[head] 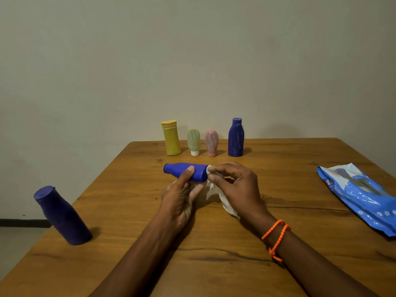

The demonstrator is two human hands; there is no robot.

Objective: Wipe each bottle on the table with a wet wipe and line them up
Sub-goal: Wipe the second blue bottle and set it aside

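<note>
This looks like a plain room in a home. A wooden table (214, 243) with dark grain knots stands against a bare, off-white painted wall (192, 61). At the far left, a dark skirting strip (23, 222) runs along the wall's foot above a pale floor (19, 243). Household toiletry bottles (235, 137) stand at the table's far edge, and a blue wet-wipe pack (362, 196) lies at its right.
</note>
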